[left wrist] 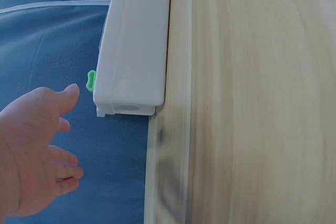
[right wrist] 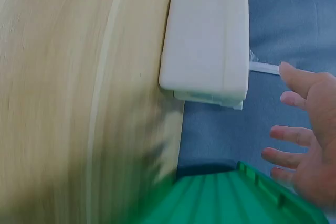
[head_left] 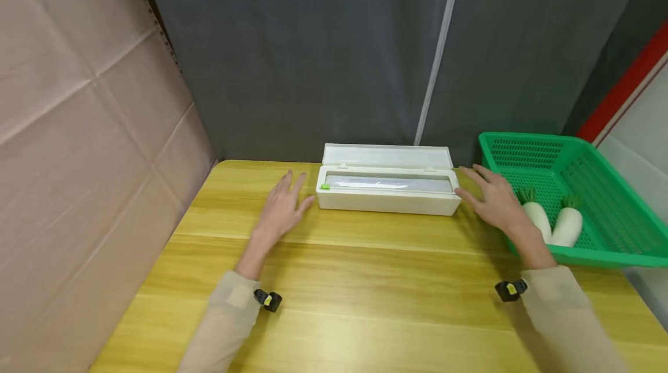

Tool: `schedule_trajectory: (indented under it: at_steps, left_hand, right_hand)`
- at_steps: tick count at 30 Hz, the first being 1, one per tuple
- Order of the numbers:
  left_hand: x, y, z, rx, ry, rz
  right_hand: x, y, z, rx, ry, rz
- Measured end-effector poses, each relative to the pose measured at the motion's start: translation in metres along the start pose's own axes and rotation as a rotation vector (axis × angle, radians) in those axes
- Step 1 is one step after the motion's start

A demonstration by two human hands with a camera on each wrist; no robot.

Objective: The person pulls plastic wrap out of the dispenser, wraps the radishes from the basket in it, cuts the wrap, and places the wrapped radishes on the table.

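A white plastic-wrap dispenser box (head_left: 386,201) stands at the table's back edge, its lid (head_left: 387,156) raised behind it. Clear film on a roll (head_left: 388,183) shows inside, and a small green slider (head_left: 325,187) sits at the left end of the rim. Just left of the box hovers my left hand (head_left: 280,207), fingers spread, holding nothing; the left wrist view shows a gap between thumb and box. My right hand (head_left: 493,198) is at the box's right end with fingers extended and empty. Whether its thumb touches the box I cannot tell.
At the right a green plastic basket (head_left: 616,173) holds two white radishes (head_left: 567,227) with green tops, close beside my right forearm. A dark grey curtain (head_left: 313,60) hangs behind the wooden table (head_left: 365,292). Pale cloth (head_left: 94,187) covers the left side.
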State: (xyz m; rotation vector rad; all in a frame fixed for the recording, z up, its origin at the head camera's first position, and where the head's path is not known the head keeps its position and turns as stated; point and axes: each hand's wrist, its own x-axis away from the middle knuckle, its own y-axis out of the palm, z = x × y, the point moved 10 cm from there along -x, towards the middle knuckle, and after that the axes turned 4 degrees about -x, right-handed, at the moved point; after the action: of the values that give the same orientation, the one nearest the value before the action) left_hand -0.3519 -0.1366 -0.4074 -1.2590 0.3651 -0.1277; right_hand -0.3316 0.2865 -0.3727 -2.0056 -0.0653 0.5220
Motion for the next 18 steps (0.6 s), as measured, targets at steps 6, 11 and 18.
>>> schedule_trajectory:
  at_steps: [6, 11, 18]
  left_hand:
    - [-0.004, 0.006, 0.013, -0.01, 0.037, 0.04]
    - [-0.008, 0.011, 0.024, -0.015, 0.063, 0.053]
    - [-0.016, 0.012, 0.036, 0.022, 0.102, 0.085]
  right_hand:
    - [-0.005, 0.009, -0.011, -0.029, -0.072, 0.057]
    - [-0.008, 0.015, -0.014, -0.067, -0.08, 0.087]
    - [-0.011, 0.022, -0.008, -0.106, -0.072, 0.123]
